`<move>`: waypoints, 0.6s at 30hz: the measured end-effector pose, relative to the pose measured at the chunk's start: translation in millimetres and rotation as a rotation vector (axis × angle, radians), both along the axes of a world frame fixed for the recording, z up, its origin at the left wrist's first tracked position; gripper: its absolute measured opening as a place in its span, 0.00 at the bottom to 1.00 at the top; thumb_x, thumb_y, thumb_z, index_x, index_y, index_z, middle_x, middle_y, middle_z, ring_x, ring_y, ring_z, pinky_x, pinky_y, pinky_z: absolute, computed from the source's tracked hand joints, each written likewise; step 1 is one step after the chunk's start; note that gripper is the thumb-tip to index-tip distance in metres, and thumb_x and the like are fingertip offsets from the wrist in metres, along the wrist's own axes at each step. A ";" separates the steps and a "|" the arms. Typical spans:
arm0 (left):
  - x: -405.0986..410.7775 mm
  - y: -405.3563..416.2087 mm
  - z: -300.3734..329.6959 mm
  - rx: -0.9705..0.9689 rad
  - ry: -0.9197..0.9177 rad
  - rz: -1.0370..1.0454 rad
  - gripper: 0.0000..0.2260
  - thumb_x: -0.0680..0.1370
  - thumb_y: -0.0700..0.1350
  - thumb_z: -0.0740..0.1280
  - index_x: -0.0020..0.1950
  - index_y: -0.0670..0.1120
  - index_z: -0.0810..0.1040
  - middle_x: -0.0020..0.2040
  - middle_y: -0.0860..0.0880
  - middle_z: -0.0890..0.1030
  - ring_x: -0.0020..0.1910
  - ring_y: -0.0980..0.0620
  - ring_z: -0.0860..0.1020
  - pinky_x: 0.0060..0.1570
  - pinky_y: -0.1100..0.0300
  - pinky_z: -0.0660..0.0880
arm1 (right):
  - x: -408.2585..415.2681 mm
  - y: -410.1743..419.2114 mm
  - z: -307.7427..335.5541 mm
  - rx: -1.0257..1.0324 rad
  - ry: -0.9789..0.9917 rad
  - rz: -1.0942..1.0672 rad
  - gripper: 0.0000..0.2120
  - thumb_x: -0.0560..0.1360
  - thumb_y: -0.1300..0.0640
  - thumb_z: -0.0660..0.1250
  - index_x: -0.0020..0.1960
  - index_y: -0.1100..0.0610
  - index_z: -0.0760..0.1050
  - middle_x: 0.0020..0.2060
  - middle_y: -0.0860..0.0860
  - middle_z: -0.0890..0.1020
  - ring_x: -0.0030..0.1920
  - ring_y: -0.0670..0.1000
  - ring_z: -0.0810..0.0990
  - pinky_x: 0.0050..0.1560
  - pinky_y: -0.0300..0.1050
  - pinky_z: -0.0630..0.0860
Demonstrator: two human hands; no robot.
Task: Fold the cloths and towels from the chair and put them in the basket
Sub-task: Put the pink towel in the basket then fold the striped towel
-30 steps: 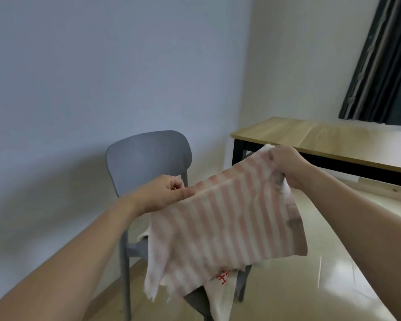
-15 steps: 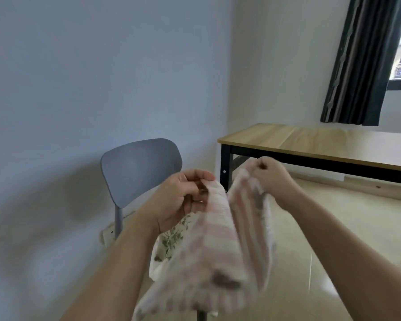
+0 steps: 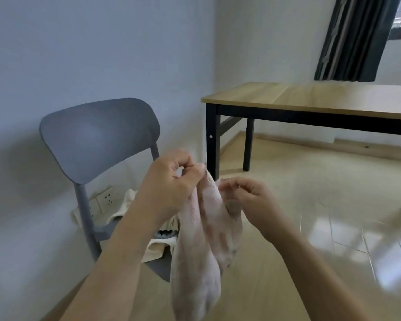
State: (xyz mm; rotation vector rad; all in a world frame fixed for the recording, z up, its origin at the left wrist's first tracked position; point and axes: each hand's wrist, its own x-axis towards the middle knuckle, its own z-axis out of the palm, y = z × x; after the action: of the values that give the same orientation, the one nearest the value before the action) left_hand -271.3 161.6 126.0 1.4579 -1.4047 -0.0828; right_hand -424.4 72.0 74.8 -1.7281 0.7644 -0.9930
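Glossy pale floor (image 3: 310, 239) fills the foreground, where the left hand (image 3: 169, 181) pinches the top edge of the pink striped towel (image 3: 202, 239), which hangs doubled; the right hand (image 3: 245, 200), fingers loosely curled, touches its far side. Behind, the grey chair (image 3: 97, 137) bears more cloths (image 3: 130, 205) by the bluish wall (image 3: 79, 54). Farther off stand a wooden table (image 3: 310, 96) and dark curtain (image 3: 354, 38). A second ago the towel was spread wide between both hands
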 end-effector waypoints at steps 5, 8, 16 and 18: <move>5.1 -9.3 -0.9 -0.023 0.196 0.003 0.19 0.78 0.45 0.66 0.33 0.37 0.65 0.24 0.54 0.61 0.23 0.57 0.60 0.24 0.69 0.60 | -3.9 -4.0 -11.4 -0.022 -0.025 0.325 0.24 0.67 0.61 0.60 0.62 0.50 0.76 0.63 0.44 0.74 0.63 0.47 0.74 0.58 0.47 0.77; 9.4 -11.0 -2.0 -0.021 0.253 0.008 0.18 0.79 0.46 0.65 0.31 0.43 0.68 0.23 0.56 0.61 0.23 0.58 0.61 0.24 0.71 0.60 | -1.7 -4.3 -23.3 -0.211 0.166 0.258 0.31 0.69 0.50 0.74 0.69 0.43 0.66 0.66 0.34 0.64 0.68 0.37 0.66 0.62 0.32 0.70; 2.9 -4.0 -2.6 0.017 0.424 -0.101 0.15 0.78 0.48 0.67 0.33 0.43 0.77 0.32 0.43 0.72 0.32 0.48 0.70 0.35 0.56 0.69 | 21.6 -6.4 -67.2 -0.803 0.148 -0.175 0.33 0.70 0.42 0.71 0.69 0.52 0.65 0.66 0.48 0.68 0.64 0.49 0.72 0.61 0.53 0.73; 3.0 -2.7 -3.5 0.013 0.401 -0.076 0.16 0.78 0.48 0.67 0.33 0.41 0.76 0.31 0.44 0.70 0.31 0.49 0.69 0.33 0.58 0.68 | 21.9 -3.4 -64.5 -0.761 0.037 -0.205 0.24 0.71 0.55 0.73 0.64 0.53 0.70 0.62 0.44 0.70 0.61 0.46 0.74 0.60 0.49 0.75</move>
State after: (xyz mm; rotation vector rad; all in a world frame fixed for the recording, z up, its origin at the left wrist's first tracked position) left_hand -268.3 158.9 122.5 1.3108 -1.1299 -0.4106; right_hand -402.5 68.6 10.3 -2.3433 0.6311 -1.5285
